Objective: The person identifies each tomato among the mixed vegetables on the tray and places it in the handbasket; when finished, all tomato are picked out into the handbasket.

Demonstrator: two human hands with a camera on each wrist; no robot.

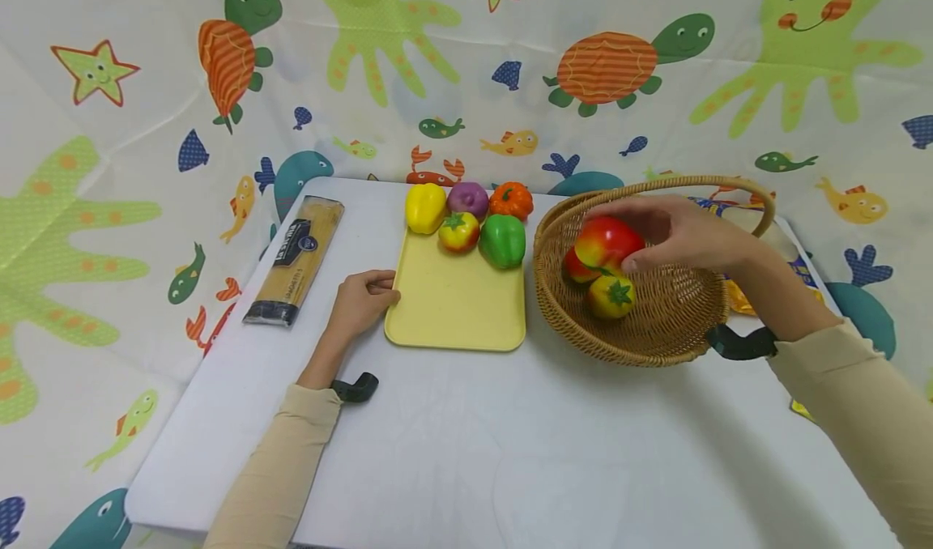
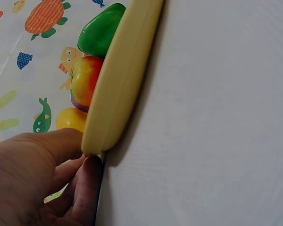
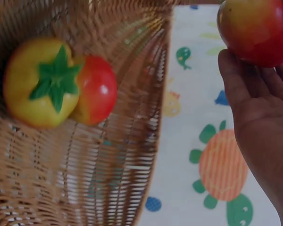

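My left hand (image 1: 364,300) pinches the left edge of a pale yellow tray (image 1: 455,314). In the left wrist view the tray's side (image 2: 125,75) runs away from the fingertips. Along the tray's far end sit a yellow pepper (image 1: 426,208), a purple vegetable (image 1: 468,200), an orange pumpkin (image 1: 512,201), a red-and-yellow tomato (image 1: 459,231) and a green pepper (image 1: 503,241). My right hand (image 1: 681,229) holds a round red-and-yellow toy fruit (image 1: 608,241) over a wicker basket (image 1: 674,306). Inside lie a yellow tomato with a green star-shaped top (image 3: 42,84) and a red-and-yellow fruit (image 3: 99,89).
A pack of spaghetti (image 1: 297,261) lies left of the tray on the white table (image 1: 452,444). The basket's tall handle (image 1: 700,181) arches behind the right hand. Partly hidden packages (image 1: 743,298) lie right of the basket. A sea-animal cloth (image 1: 466,63) hangs behind.
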